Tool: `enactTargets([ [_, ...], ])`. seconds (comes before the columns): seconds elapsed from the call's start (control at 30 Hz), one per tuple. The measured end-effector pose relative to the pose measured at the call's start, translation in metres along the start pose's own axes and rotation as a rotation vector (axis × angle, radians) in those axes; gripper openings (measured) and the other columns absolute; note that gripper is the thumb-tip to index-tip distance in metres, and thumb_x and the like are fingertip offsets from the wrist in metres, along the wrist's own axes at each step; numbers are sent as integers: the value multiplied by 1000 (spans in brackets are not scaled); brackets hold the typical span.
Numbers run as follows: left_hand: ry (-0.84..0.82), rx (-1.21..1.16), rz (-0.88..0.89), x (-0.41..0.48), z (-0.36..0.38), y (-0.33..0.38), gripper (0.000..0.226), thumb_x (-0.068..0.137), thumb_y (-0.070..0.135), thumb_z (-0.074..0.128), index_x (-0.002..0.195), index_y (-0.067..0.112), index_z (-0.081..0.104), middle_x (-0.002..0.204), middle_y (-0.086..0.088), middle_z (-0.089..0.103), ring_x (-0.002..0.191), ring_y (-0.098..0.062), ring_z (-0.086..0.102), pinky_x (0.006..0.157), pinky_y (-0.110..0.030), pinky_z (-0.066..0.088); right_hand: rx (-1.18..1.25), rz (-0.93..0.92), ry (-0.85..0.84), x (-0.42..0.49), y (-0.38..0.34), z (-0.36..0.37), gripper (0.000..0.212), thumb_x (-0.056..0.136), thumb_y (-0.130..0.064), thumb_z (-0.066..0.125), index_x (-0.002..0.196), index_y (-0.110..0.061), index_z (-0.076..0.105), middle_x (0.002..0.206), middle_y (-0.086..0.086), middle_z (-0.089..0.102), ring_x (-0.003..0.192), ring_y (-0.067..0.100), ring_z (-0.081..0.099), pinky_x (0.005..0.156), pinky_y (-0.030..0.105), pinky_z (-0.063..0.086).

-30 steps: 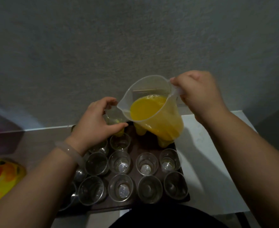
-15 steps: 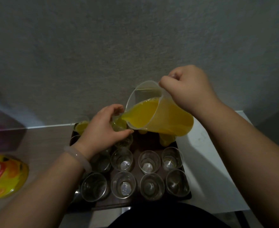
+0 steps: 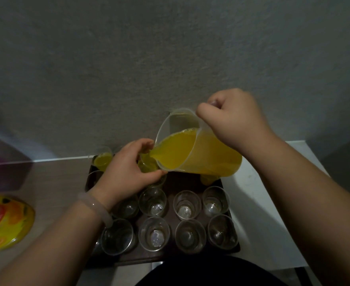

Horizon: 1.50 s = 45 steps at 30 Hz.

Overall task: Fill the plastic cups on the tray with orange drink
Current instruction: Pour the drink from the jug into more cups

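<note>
A dark tray (image 3: 235,247) carries several clear plastic cups. My right hand (image 3: 233,120) grips the handle of a clear jug (image 3: 198,151) of orange drink, tipped steeply to the left. Its spout is over a cup (image 3: 147,165) that my left hand (image 3: 124,172) holds in the back row; orange drink shows inside that cup. Another filled cup (image 3: 103,159) stands at the tray's back left, and one more (image 3: 208,179) peeks out under the jug. The two front rows, such as the cup (image 3: 154,233), hold no drink.
The tray sits on a pale counter (image 3: 258,203) against a grey wall. A yellow and red packet (image 3: 2,221) lies to the left. A dark box (image 3: 7,168) with something pink beside it stands at the far left. My dark clothing fills the bottom edge.
My right hand has raised and tipped the jug further left, so the drink reaches the spout and runs into the cup held by my left hand.
</note>
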<state>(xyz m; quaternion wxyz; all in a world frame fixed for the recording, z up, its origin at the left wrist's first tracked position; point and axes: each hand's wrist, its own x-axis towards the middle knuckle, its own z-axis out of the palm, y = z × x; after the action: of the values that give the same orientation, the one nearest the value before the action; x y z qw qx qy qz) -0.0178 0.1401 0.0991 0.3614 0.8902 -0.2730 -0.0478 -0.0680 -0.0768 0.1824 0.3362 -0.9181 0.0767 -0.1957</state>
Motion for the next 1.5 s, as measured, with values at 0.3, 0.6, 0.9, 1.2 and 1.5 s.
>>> enactTargets([
  [0.3, -1, -41, 1, -6, 5, -4, 72, 64, 37, 82, 127, 27, 51, 119, 11, 54, 107, -1, 52, 89, -15, 41, -61, 12, -36, -6, -9, -3, 41, 77, -33, 53, 46, -18, 31, 36, -13, 39, 37, 8, 31, 47, 26, 18],
  [0.6, 19, -51, -1, -8, 6, -3, 71, 63, 32, 85, 126, 25, 52, 116, 11, 53, 108, -3, 52, 92, -17, 41, -85, -2, -41, -8, -15, -6, 42, 77, -33, 54, 46, -18, 30, 37, -16, 41, 38, 4, 36, 47, 26, 17],
  [0.9, 32, -46, 0, -10, 5, 0, 70, 63, 29, 86, 125, 23, 53, 110, 18, 49, 107, -3, 52, 89, -10, 38, -91, 0, -23, -8, -18, -8, 43, 77, -31, 55, 45, -18, 29, 36, -16, 41, 40, 10, 29, 47, 27, 17],
  [1.2, 6, -44, -8, -8, 5, 3, 72, 64, 32, 84, 127, 24, 51, 114, 14, 49, 107, -4, 52, 89, -15, 39, -118, -9, -13, -9, -22, -9, 42, 78, -31, 56, 46, -18, 32, 38, -5, 31, 43, 9, 30, 47, 26, 19],
  [1.5, 7, -40, -7, -9, 5, 1, 72, 65, 32, 84, 128, 24, 51, 115, 14, 49, 107, -2, 50, 85, -6, 35, -106, -20, -16, -11, -17, -8, 40, 76, -33, 53, 46, -19, 31, 36, -5, 35, 38, 9, 31, 47, 25, 18],
])
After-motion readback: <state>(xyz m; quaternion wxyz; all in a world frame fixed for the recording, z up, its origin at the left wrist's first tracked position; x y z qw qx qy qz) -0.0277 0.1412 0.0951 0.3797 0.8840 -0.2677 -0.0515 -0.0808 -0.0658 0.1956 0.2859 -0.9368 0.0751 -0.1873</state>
